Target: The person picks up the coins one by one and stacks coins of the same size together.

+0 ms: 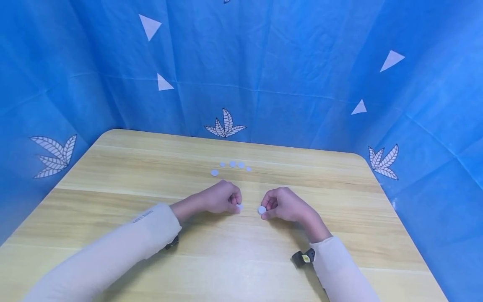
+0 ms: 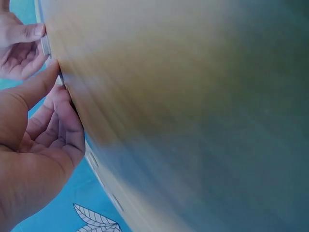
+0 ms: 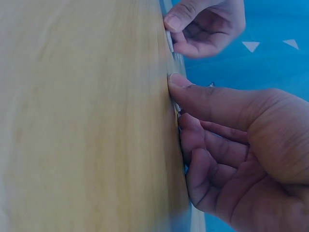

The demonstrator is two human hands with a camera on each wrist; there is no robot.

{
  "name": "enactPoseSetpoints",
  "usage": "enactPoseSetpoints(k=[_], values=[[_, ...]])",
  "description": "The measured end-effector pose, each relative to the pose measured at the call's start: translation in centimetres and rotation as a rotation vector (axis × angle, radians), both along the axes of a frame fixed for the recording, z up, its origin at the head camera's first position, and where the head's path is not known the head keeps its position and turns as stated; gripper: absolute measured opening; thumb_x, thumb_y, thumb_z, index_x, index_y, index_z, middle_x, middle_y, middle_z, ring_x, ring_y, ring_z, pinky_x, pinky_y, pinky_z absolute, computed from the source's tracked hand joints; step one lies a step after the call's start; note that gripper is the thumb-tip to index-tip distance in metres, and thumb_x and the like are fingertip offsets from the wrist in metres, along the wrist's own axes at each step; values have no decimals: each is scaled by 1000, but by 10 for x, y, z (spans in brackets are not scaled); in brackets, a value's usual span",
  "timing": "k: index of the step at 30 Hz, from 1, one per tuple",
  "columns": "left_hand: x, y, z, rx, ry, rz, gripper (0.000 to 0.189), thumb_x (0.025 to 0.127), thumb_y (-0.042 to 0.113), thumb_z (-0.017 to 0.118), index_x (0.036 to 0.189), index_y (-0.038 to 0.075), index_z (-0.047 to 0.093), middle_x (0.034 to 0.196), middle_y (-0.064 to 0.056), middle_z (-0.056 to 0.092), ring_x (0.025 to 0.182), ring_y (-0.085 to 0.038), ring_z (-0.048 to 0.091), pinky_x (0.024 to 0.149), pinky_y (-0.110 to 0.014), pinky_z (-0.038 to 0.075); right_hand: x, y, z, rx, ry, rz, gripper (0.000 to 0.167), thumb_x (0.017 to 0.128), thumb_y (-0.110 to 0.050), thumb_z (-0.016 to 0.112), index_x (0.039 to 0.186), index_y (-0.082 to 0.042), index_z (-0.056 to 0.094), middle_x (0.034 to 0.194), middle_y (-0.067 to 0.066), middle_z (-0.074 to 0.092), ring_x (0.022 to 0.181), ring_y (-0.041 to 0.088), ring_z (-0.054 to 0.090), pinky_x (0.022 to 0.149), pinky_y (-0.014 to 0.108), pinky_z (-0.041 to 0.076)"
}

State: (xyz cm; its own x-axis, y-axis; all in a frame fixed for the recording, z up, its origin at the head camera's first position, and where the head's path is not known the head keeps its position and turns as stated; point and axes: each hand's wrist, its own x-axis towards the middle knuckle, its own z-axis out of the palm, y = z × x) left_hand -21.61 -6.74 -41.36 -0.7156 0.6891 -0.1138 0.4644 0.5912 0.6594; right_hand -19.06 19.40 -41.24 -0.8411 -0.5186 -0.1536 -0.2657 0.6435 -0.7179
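I see the left hand point(image 1: 220, 197) at left, thumb and fingers clamped on a pale disc point(image 1: 240, 207) at the wooden table point(image 1: 241, 260) (touching the wood or not, I can't tell), with five loose discs point(image 1: 232, 164) lying just beyond it, the leftmost set slightly nearer. Right of that, a short gap away, I have a second disc point(image 1: 262, 210) clamped between thumb and fingers of the right hand point(image 1: 284, 204), black wrist unit point(image 1: 299, 259) below its cuff.
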Motion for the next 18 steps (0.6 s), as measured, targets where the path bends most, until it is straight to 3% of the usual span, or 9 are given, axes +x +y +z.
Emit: enactPoseSetpoints(k=[10,18], values=[[3,4,4,-7,6,-45,13,85,10,84,92,9,72,84,6,68,82,-8,62,78,-24,54,2,-1,0,11,4,-1,21,79,-11,89,92,-9,72,81,-4,68,77,14,64,73,30,56],[0,3,4,-23,-42,-12,16,83,8,85,92,10,72,84,6,67,82,-9,62,78,-24,54,1,-2,3,26,-5,9,31,79,-12,89,101,-7,69,83,-2,68,78,15,64,74,32,56]])
